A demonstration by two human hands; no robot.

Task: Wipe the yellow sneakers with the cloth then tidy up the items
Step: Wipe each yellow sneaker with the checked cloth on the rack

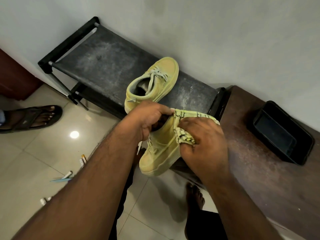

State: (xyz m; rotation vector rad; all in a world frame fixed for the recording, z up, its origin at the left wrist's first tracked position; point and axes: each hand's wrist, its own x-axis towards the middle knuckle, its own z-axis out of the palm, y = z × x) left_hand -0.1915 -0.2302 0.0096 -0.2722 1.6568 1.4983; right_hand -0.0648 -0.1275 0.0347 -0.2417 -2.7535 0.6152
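A dusty black rack [107, 66] bears 1 yellow sneaker [154, 80], lying on top.

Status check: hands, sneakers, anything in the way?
Left hand grips held sneaker at its collar. Right hand presses cloth on its side. Second sneaker sits on black rack. No obstruction.
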